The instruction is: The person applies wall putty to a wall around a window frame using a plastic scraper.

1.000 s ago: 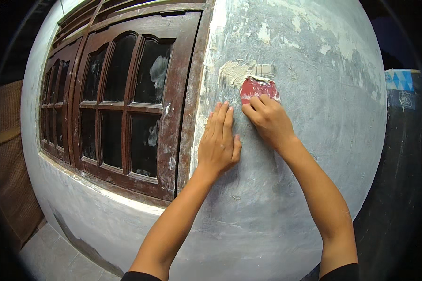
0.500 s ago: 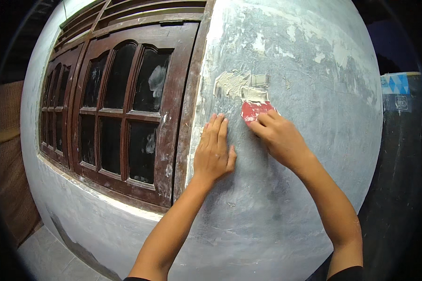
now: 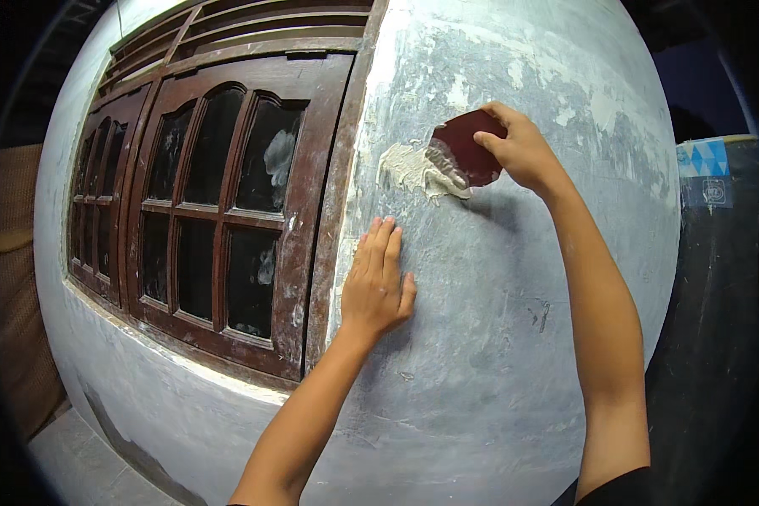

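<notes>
A patch of wet cream putty (image 3: 409, 169) with ridges lies on the grey-blue wall (image 3: 481, 337), right of the window frame. My right hand (image 3: 519, 145) is closed on a dark red, flat putty scraper (image 3: 471, 145), thumb on the near face and fingers behind it. The scraper's left edge carries putty and meets the right end of the patch; the blade stands tilted off the wall and throws a shadow below. Below the patch, my left hand (image 3: 375, 278) rests flat on the wall with its fingers stretched upward, holding nothing.
At the left, a brown wooden window (image 3: 211, 202) with dark panes and white smears is set in the wall, with slats above. Older whitish patches mark the upper wall. A woven brown screen (image 3: 13, 287) hangs far left. A dark panel with a blue-white sticker (image 3: 702, 158) stands far right.
My right hand has moved up and turned the scraper, from lying below the patch to its right side. The putty now reaches lower right. My left hand stays on the wall.
</notes>
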